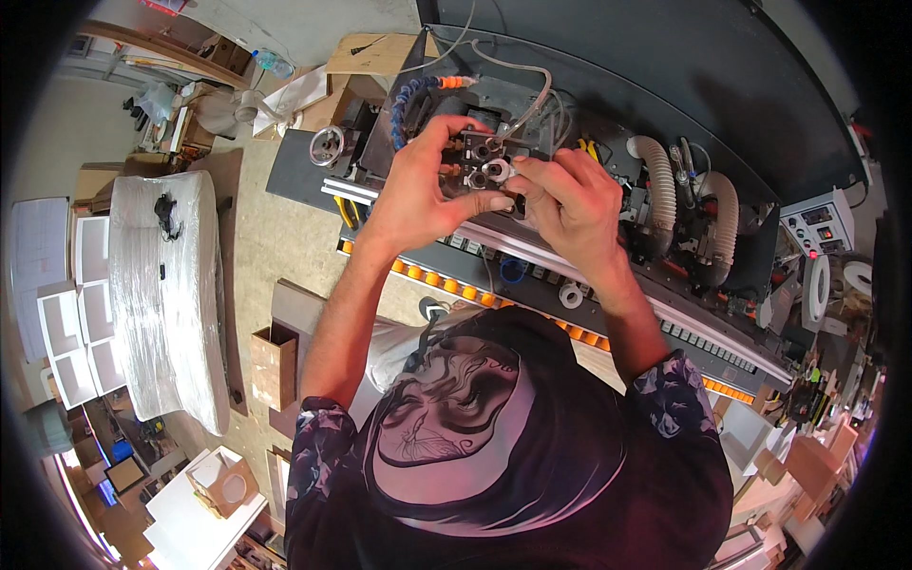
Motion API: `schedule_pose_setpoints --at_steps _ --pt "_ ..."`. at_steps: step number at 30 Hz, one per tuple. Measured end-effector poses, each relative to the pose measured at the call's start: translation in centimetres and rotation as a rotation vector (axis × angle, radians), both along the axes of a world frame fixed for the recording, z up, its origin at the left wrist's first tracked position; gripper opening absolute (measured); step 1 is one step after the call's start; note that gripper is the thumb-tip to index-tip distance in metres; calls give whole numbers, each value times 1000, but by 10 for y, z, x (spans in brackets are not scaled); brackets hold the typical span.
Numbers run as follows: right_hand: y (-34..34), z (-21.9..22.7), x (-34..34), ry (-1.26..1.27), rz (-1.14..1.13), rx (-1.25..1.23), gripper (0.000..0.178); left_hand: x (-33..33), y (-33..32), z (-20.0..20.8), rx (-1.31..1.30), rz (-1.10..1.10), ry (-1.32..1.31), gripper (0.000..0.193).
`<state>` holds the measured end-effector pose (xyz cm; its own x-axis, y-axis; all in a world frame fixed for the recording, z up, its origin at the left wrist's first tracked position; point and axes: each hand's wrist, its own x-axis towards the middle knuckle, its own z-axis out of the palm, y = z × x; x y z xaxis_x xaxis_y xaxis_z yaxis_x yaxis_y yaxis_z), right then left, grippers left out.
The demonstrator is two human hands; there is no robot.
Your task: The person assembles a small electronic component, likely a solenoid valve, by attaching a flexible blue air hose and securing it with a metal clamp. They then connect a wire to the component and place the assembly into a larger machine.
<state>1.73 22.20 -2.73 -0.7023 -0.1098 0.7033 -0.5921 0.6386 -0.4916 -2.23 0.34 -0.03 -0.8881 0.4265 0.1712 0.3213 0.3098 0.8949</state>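
My left hand is closed round a small black block with brass-coloured fittings on its left side. Its fingers lie along the block's far edge and its thumb along the near edge. From the right, my right hand pinches a small white ring-shaped piece against the block's face. The exact kind of this piece is too small to tell. A clear hose runs down to the block's upper part. Beyond my left hand curves a blue segmented coolant hose with an orange end.
A long dark machine with orange rollers along its front edge spans the space before me. White ribbed ducts and a control box stand to the right. A handwheel is at the left end. A plastic-wrapped stack stands farther left.
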Motion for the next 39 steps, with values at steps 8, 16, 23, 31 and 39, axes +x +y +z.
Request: schedule_pose_setpoints --at_steps 8,16,23,31,39 --pt "20 41 4 0 84 250 25 0 -2 6 -24 -64 -27 73" --pt "25 42 -3 16 187 227 31 1 -3 4 80 -131 -29 78" --pt "15 31 -3 28 146 172 29 8 0 5 -16 58 7 76" --pt "8 28 -4 71 115 142 30 13 1 23 -32 65 -45 72" --pt "3 22 1 102 33 116 28 19 0 27 2 44 -125 77"
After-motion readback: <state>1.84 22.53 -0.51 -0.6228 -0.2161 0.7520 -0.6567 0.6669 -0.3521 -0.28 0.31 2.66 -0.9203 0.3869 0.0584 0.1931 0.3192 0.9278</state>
